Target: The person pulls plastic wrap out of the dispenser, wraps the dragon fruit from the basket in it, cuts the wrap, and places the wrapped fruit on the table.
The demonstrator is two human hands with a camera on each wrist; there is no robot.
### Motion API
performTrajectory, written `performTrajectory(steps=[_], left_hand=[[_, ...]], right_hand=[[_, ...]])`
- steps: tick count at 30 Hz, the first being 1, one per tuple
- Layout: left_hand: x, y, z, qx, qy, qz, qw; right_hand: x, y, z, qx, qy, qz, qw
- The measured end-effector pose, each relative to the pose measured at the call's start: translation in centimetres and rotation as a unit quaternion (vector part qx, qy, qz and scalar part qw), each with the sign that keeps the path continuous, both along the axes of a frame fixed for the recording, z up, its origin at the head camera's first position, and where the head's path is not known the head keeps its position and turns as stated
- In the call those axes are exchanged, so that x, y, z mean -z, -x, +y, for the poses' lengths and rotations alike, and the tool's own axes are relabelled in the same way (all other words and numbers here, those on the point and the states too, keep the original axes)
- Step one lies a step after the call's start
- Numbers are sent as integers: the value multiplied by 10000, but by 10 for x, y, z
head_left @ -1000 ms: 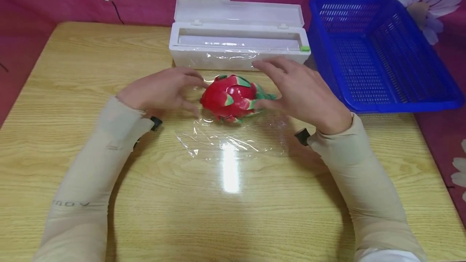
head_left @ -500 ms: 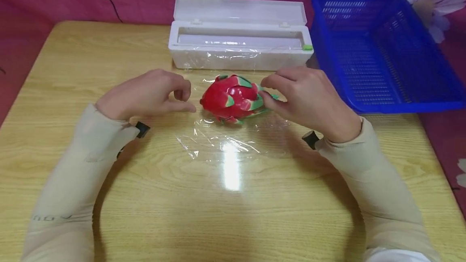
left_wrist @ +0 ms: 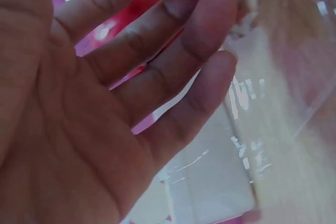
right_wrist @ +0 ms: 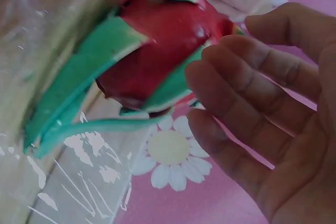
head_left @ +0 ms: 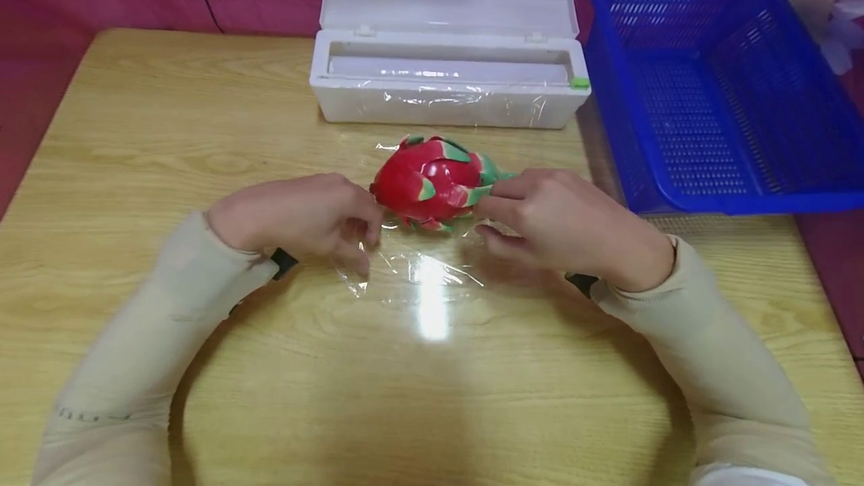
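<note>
My left hand (head_left: pixel 307 216) and right hand (head_left: pixel 567 227) are loosely spread; the film (head_left: pixel 405 259) looks flimsy, best pinched at its edges; the dragon fruit (head_left: pixel 435 180) seems firm.

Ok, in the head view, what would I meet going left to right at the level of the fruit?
Left hand → red and green dragon fruit → right hand → blue basket.
</note>
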State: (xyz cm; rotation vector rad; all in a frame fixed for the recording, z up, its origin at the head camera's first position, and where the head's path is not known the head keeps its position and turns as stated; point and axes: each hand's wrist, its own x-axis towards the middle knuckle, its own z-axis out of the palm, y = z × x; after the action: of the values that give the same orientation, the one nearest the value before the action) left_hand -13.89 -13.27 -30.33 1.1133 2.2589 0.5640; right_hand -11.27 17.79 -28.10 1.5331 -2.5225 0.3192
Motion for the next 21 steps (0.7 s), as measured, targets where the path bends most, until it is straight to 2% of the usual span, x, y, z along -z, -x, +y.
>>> performTrajectory(steps=[5,9,15,21], left_hand=[[8,0,2,43,147,-313,9994],[12,0,5,111,281,-303,9991],[16,1,8,396,369,-158,9984],[17,-1,11,366,509,-282,9976]], right_hand=[[8,-3,-2,-229,-305,-322,9988],[12,-5,-5,-31,-858,-837,9928],[15,-7,-10,244,-1529,-1513,9763],[20,-9,-15,469,-2064,-2251,9511]])
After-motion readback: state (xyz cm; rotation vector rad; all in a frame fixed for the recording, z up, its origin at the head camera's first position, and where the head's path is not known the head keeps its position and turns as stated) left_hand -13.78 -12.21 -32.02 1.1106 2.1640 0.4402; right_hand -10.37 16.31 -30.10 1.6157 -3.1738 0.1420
